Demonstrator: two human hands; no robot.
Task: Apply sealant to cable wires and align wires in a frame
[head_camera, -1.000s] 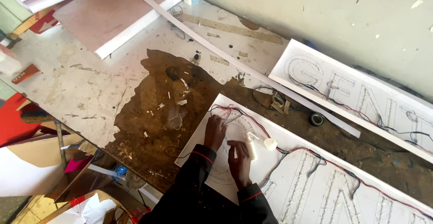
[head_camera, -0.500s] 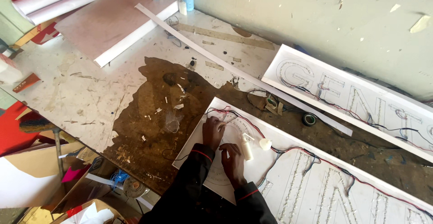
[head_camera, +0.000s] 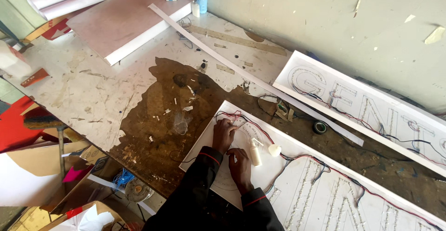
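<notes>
Hands have hardly moved: left hand (head_camera: 224,135) still pinches red wire (head_camera: 232,115) on the flat white sign board (head_camera: 297,166), right hand (head_camera: 240,168), at five o'clock from it, presses curled.

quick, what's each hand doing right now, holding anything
Left hand: fingers curled on the white sign panel by the red and black wires; grip cannot be told.
Right hand: flat on the panel, holding nothing visible.
</notes>
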